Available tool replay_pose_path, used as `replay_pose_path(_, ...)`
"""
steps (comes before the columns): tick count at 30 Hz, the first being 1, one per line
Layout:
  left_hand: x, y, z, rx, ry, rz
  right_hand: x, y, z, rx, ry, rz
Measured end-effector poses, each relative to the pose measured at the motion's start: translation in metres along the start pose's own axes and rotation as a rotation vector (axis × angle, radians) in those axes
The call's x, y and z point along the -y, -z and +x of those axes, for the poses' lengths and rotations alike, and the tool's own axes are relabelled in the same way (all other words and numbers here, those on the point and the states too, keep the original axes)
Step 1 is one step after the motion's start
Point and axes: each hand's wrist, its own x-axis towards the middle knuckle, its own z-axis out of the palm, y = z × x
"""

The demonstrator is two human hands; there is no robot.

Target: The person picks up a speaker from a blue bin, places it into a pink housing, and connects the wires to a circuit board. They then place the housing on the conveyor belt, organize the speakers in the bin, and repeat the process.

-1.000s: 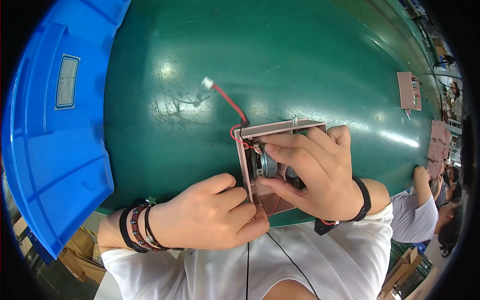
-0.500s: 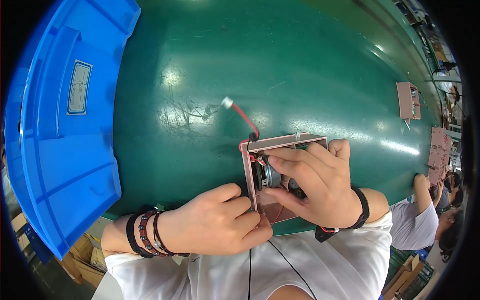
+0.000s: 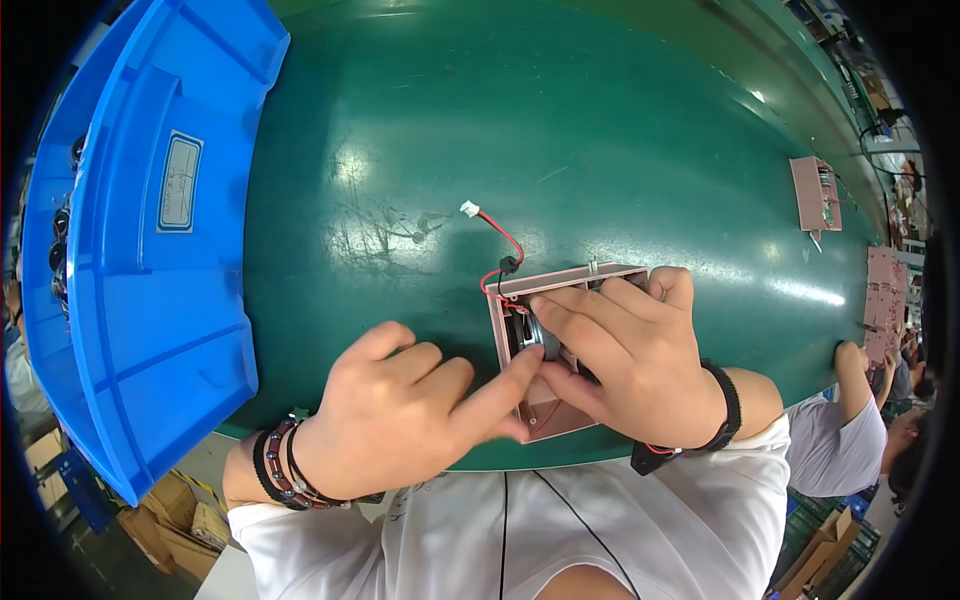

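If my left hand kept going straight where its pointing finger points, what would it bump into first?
Most likely the round speaker inside the pink box. The left hand has its pointing fingertip right by it, though whether they touch is hard to tell.

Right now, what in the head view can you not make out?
Head view, speaker: partly covered by the right hand.
Head view, pink housing: right interior behind that hand.
Head view, dark parts in blue bin: partly behind its wall.
Head view, far pink box: inside too small.
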Motion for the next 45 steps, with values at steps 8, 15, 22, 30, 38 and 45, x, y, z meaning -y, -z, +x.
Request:
replay_pose_path(8, -0.002, 0.004, -0.003, 0.129, 0.107, 0.084, -0.004, 0.04, 0.02, 0.102, 0.109, 0.006)
replay_pose_path(15, 0.006, -0.006, 0.004, -0.026, 0.068, -0.099, -0.011, 0.033, 0.078, -0.211, 0.148, 0.154)
replay_pose_path(22, 0.007, 0.001, 0.023, -0.393, 0.112, -0.258, -0.024, 0.032, 0.058, -0.058, 0.093, 0.664)
replay_pose_path(30, -0.001, -0.01, 0.054, -0.359, 0.161, -0.426, -0.032, 0.023, 0.018, -0.36, 0.057, 0.725)
replay_pose_path(38, -0.004, -0.015, 0.059, -0.296, 0.09, -0.31, -0.04, 0.021, 0.002, -0.423, 0.202, 0.146)
replay_pose_path(45, -0.006, -0.01, 0.056, -0.281, 0.042, -0.181, -0.044, 0.019, 0.001, -0.314, 0.246, 0.106)
